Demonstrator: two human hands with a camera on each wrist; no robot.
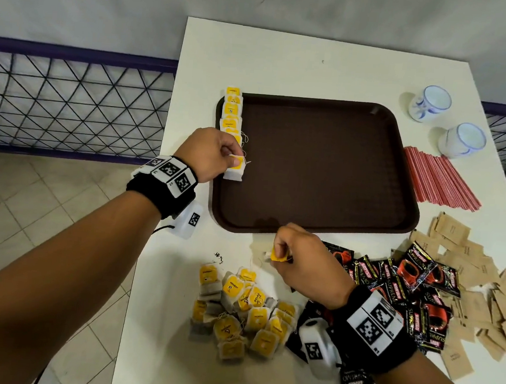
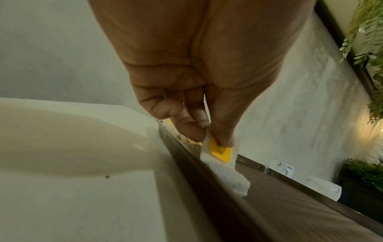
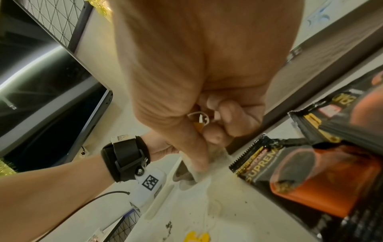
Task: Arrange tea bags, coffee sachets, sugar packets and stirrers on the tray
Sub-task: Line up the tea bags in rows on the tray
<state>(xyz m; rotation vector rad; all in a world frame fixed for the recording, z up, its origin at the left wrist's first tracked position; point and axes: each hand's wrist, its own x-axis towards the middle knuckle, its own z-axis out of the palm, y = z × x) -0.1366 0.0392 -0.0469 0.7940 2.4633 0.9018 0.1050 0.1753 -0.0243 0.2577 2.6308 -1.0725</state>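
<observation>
A dark brown tray lies on the white table. A row of yellow-tagged tea bags stands along its left edge. My left hand pinches one more tea bag at the near end of that row; the left wrist view shows thumb and fingers on its yellow tag over the tray rim. My right hand, just in front of the tray, pinches another tea bag by its tag. A pile of tea bags lies near me.
Black coffee sachets and brown sugar packets are spread at the right. Red stirrers lie right of the tray, with two white cups behind them. The table's left edge drops to tiled floor beside a mesh fence.
</observation>
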